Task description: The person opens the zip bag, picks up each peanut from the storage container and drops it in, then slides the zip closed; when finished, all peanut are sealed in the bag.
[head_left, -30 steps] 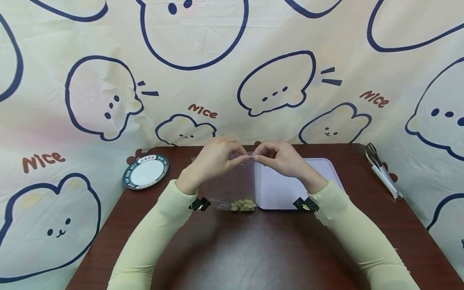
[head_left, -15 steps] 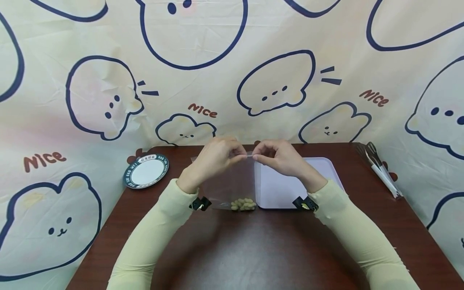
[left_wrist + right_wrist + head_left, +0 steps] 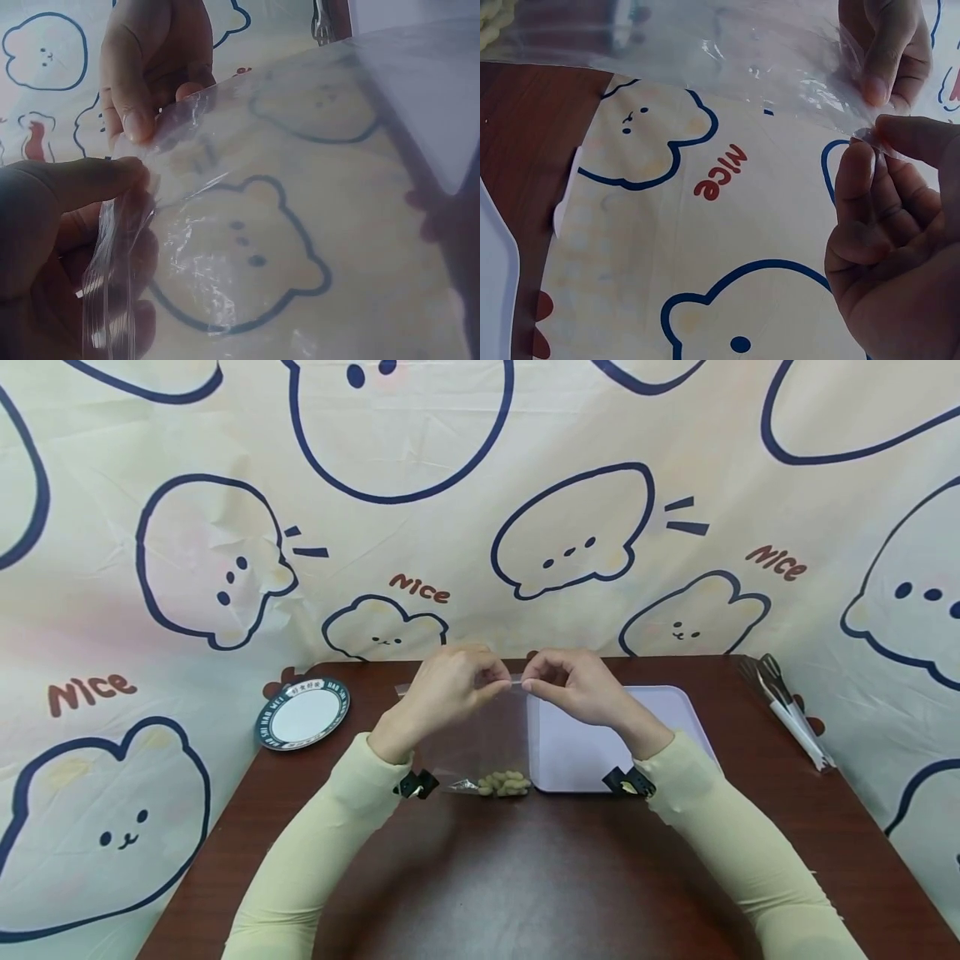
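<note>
A clear zip-top plastic bag (image 3: pixel 476 739) hangs upright between the hands, with several pale-green peanut-like pieces (image 3: pixel 503 783) gathered in its lower corner. My left hand (image 3: pixel 450 689) pinches the bag's top edge between thumb and fingers. Close beside it, my right hand (image 3: pixel 577 689) pinches the same edge at the corner. In the left wrist view the ridged zip strip (image 3: pixel 109 300) runs down past the left fingers. The right wrist view has the thumb and forefinger of the right hand (image 3: pixel 892 202) meeting on the bag's corner.
Behind the right hand lies a white tray (image 3: pixel 690 718). A round plate with a dark green rim (image 3: pixel 302 714) stands at the table's left edge. Metal utensils with white handles (image 3: pixel 795 727) lie at the far right. A printed cloth (image 3: pixel 465 543) covers the walls.
Both hands keep their pinch on the bag's top edge and hardly move. A shiny fold shows at the bag's bottom, left of the pieces.
</note>
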`<state>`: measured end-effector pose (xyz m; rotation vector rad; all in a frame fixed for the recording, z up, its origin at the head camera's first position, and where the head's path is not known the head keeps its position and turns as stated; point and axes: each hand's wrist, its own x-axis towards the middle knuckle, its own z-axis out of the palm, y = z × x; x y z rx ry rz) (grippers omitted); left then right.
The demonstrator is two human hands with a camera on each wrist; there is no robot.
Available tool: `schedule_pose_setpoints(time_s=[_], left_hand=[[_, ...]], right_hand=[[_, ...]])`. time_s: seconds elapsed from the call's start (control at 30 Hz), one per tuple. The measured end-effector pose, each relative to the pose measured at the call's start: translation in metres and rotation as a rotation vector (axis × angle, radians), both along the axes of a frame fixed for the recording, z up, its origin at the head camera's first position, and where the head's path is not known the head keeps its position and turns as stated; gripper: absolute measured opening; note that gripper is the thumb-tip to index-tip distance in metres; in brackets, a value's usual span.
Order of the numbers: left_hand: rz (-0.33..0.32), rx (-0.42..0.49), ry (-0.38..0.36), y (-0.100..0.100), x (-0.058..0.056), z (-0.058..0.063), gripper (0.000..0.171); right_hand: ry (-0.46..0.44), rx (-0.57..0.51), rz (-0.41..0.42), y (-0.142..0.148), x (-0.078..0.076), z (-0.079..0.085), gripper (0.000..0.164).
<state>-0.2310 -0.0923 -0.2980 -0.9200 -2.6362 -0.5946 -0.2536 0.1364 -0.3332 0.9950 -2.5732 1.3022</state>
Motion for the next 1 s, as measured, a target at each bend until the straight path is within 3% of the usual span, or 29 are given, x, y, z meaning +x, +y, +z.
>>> schedule_pose_setpoints(time_s=[0.17,0.57,1.0], left_hand=[[0.014,-0.016,-0.038,0.0005,-0.0006,0.0009,0.013],[-0.019,0.005,0.053,-0.0009,-0.0010,-0.0006,0.011],[0.019,-0.014,0.021,-0.0064,0.0001,0.0020,0.011]], right_hand=[[-0.020,-0.022,-0.004,0.0000,-0.0010,0.0000,0.005],[-0.029,-0.021,0.008,0.0000,-0.0009,-0.0004,0.007],[-0.006,-0.024,0.003,0.0020,0.0003,0.0020,0.008]])
